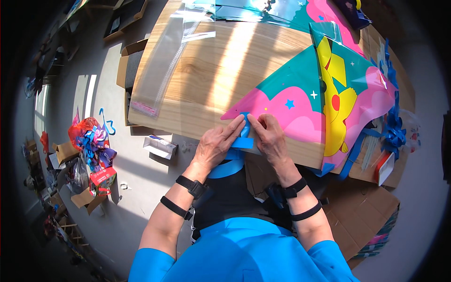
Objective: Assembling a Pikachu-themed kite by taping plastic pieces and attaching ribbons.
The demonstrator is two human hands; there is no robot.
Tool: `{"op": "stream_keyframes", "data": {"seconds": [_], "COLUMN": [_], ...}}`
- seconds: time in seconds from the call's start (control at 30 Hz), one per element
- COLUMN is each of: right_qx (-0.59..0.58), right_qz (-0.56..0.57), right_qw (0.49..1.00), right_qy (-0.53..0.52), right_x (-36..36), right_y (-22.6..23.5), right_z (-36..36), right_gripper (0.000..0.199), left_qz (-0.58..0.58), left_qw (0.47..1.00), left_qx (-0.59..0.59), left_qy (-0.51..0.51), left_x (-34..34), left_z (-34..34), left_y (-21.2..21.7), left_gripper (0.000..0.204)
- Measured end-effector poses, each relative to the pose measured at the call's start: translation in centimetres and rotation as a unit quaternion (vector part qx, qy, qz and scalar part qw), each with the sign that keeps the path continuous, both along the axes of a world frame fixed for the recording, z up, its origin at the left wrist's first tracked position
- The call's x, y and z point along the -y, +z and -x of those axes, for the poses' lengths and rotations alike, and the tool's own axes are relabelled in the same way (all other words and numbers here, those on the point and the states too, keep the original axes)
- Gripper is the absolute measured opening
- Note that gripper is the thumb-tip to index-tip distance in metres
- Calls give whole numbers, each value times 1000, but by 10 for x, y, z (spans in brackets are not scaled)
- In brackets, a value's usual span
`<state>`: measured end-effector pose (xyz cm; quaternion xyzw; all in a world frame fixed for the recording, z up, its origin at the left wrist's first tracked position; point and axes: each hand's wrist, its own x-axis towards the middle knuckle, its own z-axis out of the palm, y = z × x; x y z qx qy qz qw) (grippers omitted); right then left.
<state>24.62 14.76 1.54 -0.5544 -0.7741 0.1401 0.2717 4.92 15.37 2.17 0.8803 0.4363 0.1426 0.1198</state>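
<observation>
At the table's front edge, my left hand (217, 144) presses its fingertips together on a blue ribbon (243, 143). Close by on the other side of it, my right hand (269, 139) is closed with its fingers curled, its forefinger and thumb at the same ribbon. The ribbon is bunched between the fingertips, and more of the blue strip hangs down in front of my body. A triangular sheet kite (300, 101), teal and pink with a yellow cartoon figure, lies just beyond my right hand. Its left tip points toward my fingertips.
Clear plastic sleeves (162, 66) lie on the wooden table (202, 89) at left. More printed sheets (286, 14) spread along the far side. Blue ribbon bundles (393, 129) and thin white sticks sit at right. Open cartons (157, 146) and a coloured heap (94, 138) stand on the floor.
</observation>
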Motion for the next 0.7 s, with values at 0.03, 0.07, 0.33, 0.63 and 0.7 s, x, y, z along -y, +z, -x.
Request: {"op": "stream_keyframes", "data": {"seconds": [0.03,0.07,0.33,0.63,0.7], "right_qx": [0,-1,-147,-189,-306], "right_qz": [-1,-2,39,-37,-66], "right_qw": [1000,1000,987,911,823], "right_qy": [1,2,-50,-364,-474], "right_x": [0,0,1,51,54], "right_y": [0,-1,12,80,92], "right_z": [1,2,-9,-144,-209], "right_gripper": [49,50,40,16,22], "left_qz": [1,7,32,75,60], "left_qw": [1000,1000,999,997,998], "left_qx": [-3,-1,40,2,7], "left_qy": [1,2,-13,17,10], "left_x": [0,0,-6,-1,-2], "left_z": [1,1,-10,-16,-17], "left_y": [1,2,8,38,39], "left_gripper": [56,56,58,69,68]}}
